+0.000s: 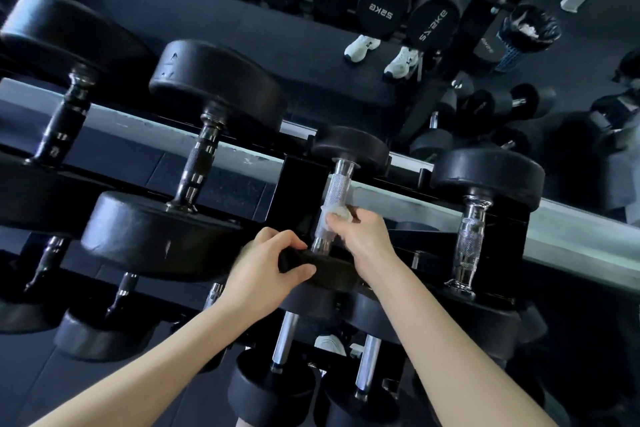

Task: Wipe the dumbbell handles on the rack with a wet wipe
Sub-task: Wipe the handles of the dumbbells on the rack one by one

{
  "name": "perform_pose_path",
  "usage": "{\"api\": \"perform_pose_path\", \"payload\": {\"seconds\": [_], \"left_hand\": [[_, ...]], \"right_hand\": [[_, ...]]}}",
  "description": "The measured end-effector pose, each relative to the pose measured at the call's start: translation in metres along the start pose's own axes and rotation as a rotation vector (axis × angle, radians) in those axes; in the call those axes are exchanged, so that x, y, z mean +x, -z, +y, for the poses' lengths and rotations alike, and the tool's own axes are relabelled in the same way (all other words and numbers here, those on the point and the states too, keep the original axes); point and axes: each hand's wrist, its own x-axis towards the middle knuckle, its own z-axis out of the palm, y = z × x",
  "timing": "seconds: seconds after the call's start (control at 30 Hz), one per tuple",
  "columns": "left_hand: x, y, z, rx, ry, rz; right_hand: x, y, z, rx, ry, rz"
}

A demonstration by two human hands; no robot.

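left hand (273, 263): clamped on the near black weight (325, 272) of the small dumbbell (337, 184), fingers curled over its top edge, thumb laid along its front rim
left arm: bare forearm comes up from the bottom left, wrist bent slightly so the knuckles face the camera
right hand (363, 236): closed round the lower half of the dumbbell's handle (339, 180) with the wet wipe (335, 214) pinched between the fingers and the metal
right arm: bare forearm comes up from the bottom right and crosses over the right edge of the near weight; back of the hand faces up
wet wipe: a small, crumpled white wad, pressed to the handle just above the fingers, partly hidden by them
handle: ridged chrome; the upper part is bare, the lower part is covered by wipe and hand
small dumbbell: lies across the top tier of the rack (298, 191), its far weight (349, 146) on the back rail, its near weight on the front rail
right neighbour: larger dumbbell with a chrome handle (469, 243), just beside, no hand on it
left neighbour: big dumbbell with a dark handle (199, 163), also free of hands
lower tier: two more chrome handles (285, 333) show below the hands
beyond the rack: a pair of white shoes (381, 54) on dark floor
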Motion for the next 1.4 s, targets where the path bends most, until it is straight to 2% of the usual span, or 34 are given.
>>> {"api": "perform_pose_path", "payload": {"seconds": [0.1,0.3,0.4,0.6,0.7,0.8,0.87,1.0,1.1,1.17,1.23,1.3,1.4], "left_hand": [[0.001,0.000,-0.002,-0.002,-0.014,-0.007],[0.004,0.001,-0.005,-0.001,-0.034,-0.018],[0.003,0.002,-0.006,-0.017,-0.036,-0.018],[0.006,0.008,0.000,0.016,-0.011,-0.035],[0.009,0.012,0.002,0.052,0.008,-0.067],[0.011,0.014,0.003,0.055,0.020,-0.081],[0.011,0.014,0.003,0.050,0.023,-0.073],[0.009,0.012,0.005,0.047,0.034,-0.057],[0.009,0.013,0.006,0.072,0.024,-0.048],[0.009,0.015,0.009,0.114,0.016,-0.067],[0.010,0.018,0.015,0.125,-0.004,-0.018],[0.008,0.024,0.024,0.028,-0.051,0.157],[0.009,0.032,0.043,-0.147,-0.212,0.372]], "right_hand": [[0.011,-0.002,-0.003,0.029,-0.059,0.018],[0.048,-0.003,-0.041,0.410,-0.096,0.147],[0.039,-0.005,-0.027,0.295,-0.063,0.132],[0.008,0.002,0.000,-0.001,-0.086,-0.013],[0.026,0.003,-0.019,0.047,-0.117,-0.027],[0.044,0.005,-0.034,0.162,-0.072,-0.011],[0.040,0.004,-0.029,0.134,-0.041,-0.044],[0.017,0.005,-0.003,-0.046,-0.070,-0.024],[0.000,0.004,0.009,-0.175,-0.081,-0.070],[-0.008,0.010,0.003,-0.312,-0.035,-0.092],[-0.014,0.021,-0.012,-0.311,0.085,-0.065],[-0.024,0.028,-0.030,-0.179,0.169,-0.016],[-0.035,0.018,-0.042,0.064,0.086,-0.092]]}}
